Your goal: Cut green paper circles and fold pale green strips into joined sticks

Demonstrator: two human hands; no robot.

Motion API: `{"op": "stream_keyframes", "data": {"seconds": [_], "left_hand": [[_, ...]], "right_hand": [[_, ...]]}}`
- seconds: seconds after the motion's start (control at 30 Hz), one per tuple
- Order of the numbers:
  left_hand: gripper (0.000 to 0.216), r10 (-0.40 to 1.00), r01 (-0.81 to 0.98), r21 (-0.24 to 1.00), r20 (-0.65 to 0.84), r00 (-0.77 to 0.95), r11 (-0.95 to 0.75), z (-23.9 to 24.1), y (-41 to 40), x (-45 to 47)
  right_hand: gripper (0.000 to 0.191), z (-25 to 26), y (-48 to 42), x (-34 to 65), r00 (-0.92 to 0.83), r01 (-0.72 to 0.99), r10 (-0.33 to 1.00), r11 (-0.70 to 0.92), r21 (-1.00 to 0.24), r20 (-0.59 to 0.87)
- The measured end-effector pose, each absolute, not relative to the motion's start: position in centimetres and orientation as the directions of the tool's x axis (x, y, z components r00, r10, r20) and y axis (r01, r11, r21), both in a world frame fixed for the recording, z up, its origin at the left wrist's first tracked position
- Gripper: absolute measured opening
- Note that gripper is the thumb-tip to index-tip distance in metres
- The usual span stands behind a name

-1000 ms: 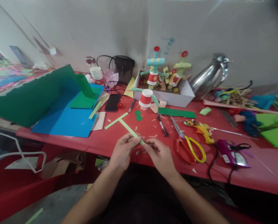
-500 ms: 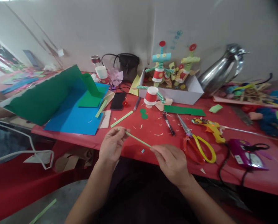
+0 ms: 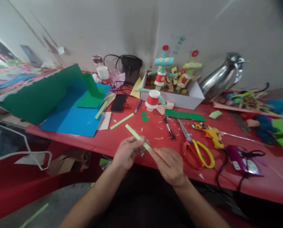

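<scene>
Both hands pinch one light green paper strip (image 3: 135, 135) just above the near edge of the red table (image 3: 155, 133). My left hand (image 3: 128, 152) grips the strip near its middle with thumb and fingers closed. My right hand (image 3: 168, 164) holds the strip's near end, fingers curled shut. The far end of the strip points up and to the left, over the table. A second light green strip (image 3: 122, 121) lies flat on the table just beyond.
Scissors with yellow and orange handles (image 3: 196, 150), a black pen (image 3: 168, 128), a yellow glue gun (image 3: 209, 131) and a purple device (image 3: 241, 156) lie to the right. Blue paper (image 3: 70, 117) and green paper (image 3: 37, 95) cover the left. A white box (image 3: 179, 96) of paper-cup figures, a phone (image 3: 119, 103) and a metal jug (image 3: 218, 79) stand behind.
Half a second ago my hands were apart, holding the strip by its two ends. My left hand has slid along it toward my right, so the far end now sticks out free.
</scene>
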State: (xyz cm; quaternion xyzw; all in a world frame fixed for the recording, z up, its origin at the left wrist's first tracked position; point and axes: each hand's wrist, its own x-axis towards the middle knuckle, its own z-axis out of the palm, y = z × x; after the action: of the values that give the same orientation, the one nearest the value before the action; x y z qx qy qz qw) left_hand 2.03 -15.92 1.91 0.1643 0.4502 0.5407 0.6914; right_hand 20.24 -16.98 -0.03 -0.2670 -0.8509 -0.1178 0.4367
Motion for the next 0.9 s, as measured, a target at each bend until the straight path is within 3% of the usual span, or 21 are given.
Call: {"op": "stream_keyframes", "data": {"seconds": [0.1, 0.23, 0.3, 0.4, 0.5, 0.53, 0.67, 0.77, 0.9], "left_hand": [[0.017, 0.881, -0.579, 0.738, -0.469, -0.07, 0.347, 2.0, -15.1, -0.1], [0.024, 0.919, -0.503, 0.822, -0.374, -0.127, 0.265, 1.5, -15.0, -1.7], [0.027, 0.939, -0.304, 0.936, -0.253, -0.233, 0.176, 1.1, -14.6, -2.4], [0.023, 0.895, 0.172, 0.985, 0.049, -0.443, 0.031, 0.7, -12.7, -4.1], [0.005, 0.881, 0.345, 0.938, 0.146, -0.451, 0.021, 0.9, -9.7, -5.9], [0.01, 0.885, 0.379, 0.925, 0.155, -0.44, 0.026, 1.0, -8.9, -6.4], [0.029, 0.9, 0.428, 0.902, 0.139, -0.414, 0.057, 1.1, -7.5, -7.5], [0.026, 0.905, 0.368, 0.927, 0.091, -0.416, 0.076, 0.7, -8.3, -7.1], [0.013, 0.948, 0.171, 0.984, -0.001, -0.319, 0.058, 0.2, -9.7, -3.7]], "right_hand": [[0.046, -0.3, -17.3, 20.9, -0.497, 0.537, 0.345, 0.843, -0.03, 0.796], [0.049, -0.5, -17.7, 21.3, -0.49, 0.511, 0.338, 0.858, -0.048, 0.804], [0.052, -0.5, -17.8, 21.4, -0.438, 0.501, 0.336, 0.861, -0.084, 0.834], [0.048, -0.7, -17.7, 21.5, -0.253, 0.501, 0.457, 0.816, -0.288, 0.853], [0.027, -1.0, -16.8, 21.7, -0.023, 0.439, 0.683, 0.663, -0.606, 0.73], [0.019, -1.2, -16.5, 21.7, 0.045, 0.401, 0.754, 0.587, -0.703, 0.655], [0.014, -2.0, -15.2, 21.3, 0.215, 0.14, 0.93, 0.274, -0.952, 0.299], [0.02, -2.1, -14.6, 20.6, 0.229, -0.096, 0.965, 0.155, -0.983, 0.13], [0.032, -0.9, -12.5, 19.1, 0.085, -0.322, 0.996, 0.024, -0.946, -0.004]]}}
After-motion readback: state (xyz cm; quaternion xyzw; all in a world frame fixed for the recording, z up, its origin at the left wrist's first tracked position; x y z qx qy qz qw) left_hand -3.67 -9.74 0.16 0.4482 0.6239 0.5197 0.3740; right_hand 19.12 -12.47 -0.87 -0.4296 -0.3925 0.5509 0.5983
